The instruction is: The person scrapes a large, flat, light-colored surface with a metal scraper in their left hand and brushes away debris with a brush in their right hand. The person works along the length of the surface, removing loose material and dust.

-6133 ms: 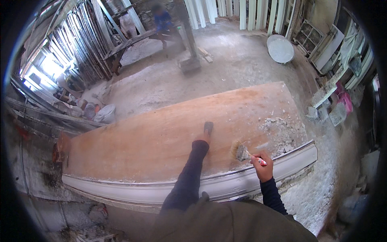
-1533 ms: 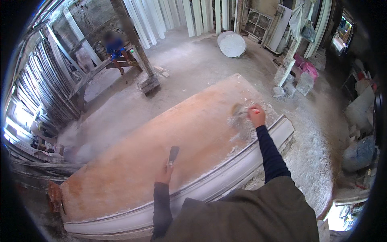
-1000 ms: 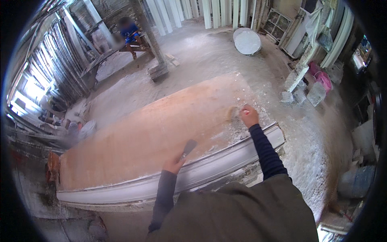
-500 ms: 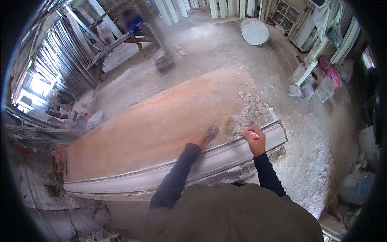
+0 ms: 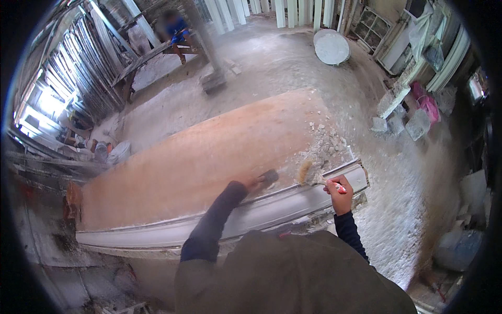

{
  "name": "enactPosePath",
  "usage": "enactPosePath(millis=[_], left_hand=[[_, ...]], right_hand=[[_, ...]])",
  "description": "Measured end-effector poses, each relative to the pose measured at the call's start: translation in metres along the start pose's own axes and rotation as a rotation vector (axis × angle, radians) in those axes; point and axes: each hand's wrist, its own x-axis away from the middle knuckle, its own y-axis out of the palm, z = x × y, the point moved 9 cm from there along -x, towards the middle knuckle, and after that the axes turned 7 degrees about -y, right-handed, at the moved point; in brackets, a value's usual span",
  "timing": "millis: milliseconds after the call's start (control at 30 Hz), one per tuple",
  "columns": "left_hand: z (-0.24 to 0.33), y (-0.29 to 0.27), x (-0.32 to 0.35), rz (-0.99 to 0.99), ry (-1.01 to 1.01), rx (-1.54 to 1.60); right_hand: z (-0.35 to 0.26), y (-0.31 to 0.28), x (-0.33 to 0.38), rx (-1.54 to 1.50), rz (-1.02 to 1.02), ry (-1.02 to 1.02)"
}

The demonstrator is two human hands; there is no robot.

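My right hand (image 5: 341,198) is closed round the red-and-white handle of a paintbrush (image 5: 305,170). Its tan bristles are raised just above the tabletop, beside the inner edge of a long white plaster moulding (image 5: 293,208). Further left, my left hand (image 5: 252,184) is closed on a dark grey block (image 5: 269,178), blurred by motion, over the same surface. The moulding lies along the near edge of the long orange-brown table (image 5: 198,152). Broken white plaster chips (image 5: 328,144) are heaped at the table's right end, past the brush.
A person in blue (image 5: 178,34) sits on a bench at the back left, by a post (image 5: 206,57). A round white drum (image 5: 332,47) stands on the dusty floor. Plaster blocks (image 5: 418,124) and a pink bag (image 5: 429,104) lie to the right. White strips (image 5: 293,13) lean at the back.
The brush has lifted and swung, so its bristles show more clearly, and my right hand has shifted slightly down and right. My left hand has slid a little left with the grey block.
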Motion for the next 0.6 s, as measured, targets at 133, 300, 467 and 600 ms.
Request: enactPosePath(millis=[133, 300, 467, 600], left_hand=[[0.037, -0.023, -0.006, 0.091, -0.106, 0.186], [0.018, -0.030, 0.025, 0.105, 0.158, -0.255], [0.032, -0.024, 0.028, 0.249, 0.194, -0.178], [0.069, -0.035, 0.013, 0.268, -0.077, 0.134]], right_hand=[[-0.007, 0.000, 0.002, 0.052, 0.006, -0.027], [-0.012, -0.015, 0.005, 0.069, 0.023, -0.037], [-0.017, -0.012, 0.011, 0.053, 0.000, 0.017], [-0.015, -0.007, 0.015, 0.061, -0.021, 0.017]])
